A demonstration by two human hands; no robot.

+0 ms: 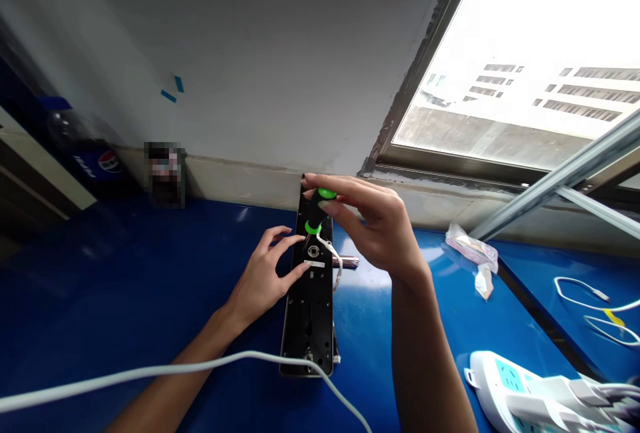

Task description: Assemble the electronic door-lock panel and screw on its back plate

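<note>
A long black door lock panel (306, 316) lies on the blue table, with a white cable (327, 245) and a lever handle (347, 262) coming out at its right side. My right hand (375, 226) grips the black-and-green handle of a screwdriver (320, 211), which stands upright over the upper part of the panel. The screwdriver's tip is hard to make out. Spread over the panel's left edge, my left hand (270, 273) has thumb and forefinger apart, touching it just below the screwdriver and around a square hole.
A white cord (200, 367) crosses low in front of the panel. At the lower right stands a power strip (510, 379) with several plugs. A cola bottle (95, 153) is at the far left. Plastic wrap (470, 249) lies below the window, near a metal frame (570, 169).
</note>
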